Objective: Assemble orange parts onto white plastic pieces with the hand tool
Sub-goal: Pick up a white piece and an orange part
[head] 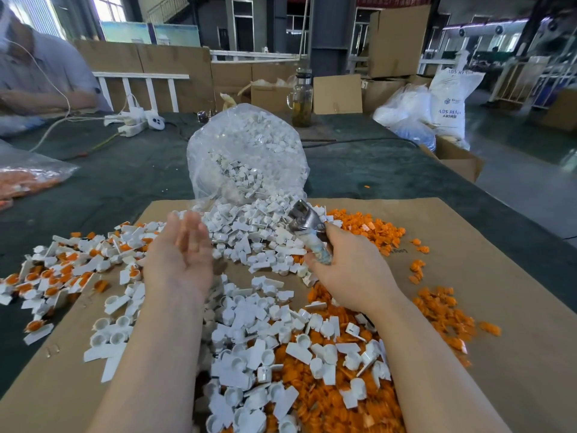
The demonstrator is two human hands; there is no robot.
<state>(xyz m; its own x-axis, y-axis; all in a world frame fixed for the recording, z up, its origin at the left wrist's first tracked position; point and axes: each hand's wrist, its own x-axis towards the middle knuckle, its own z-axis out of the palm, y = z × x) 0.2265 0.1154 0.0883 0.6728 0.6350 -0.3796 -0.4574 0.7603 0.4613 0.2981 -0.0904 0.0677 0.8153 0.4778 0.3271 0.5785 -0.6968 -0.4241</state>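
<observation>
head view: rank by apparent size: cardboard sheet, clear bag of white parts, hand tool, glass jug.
1. cardboard sheet
2. clear bag of white parts
3. hand tool and glass jug: similar; the jug is farther, so unranked.

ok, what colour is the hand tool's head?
Shiny silver metal hand tool head; head view, the only one.

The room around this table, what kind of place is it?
Probably a factory or workshop floor for hand assembly. A big clear bag spills white plastic pieces onto the table, cardboard boxes are stacked behind, and a white sack printed "ABS RESIN" stands at the right.
</observation>
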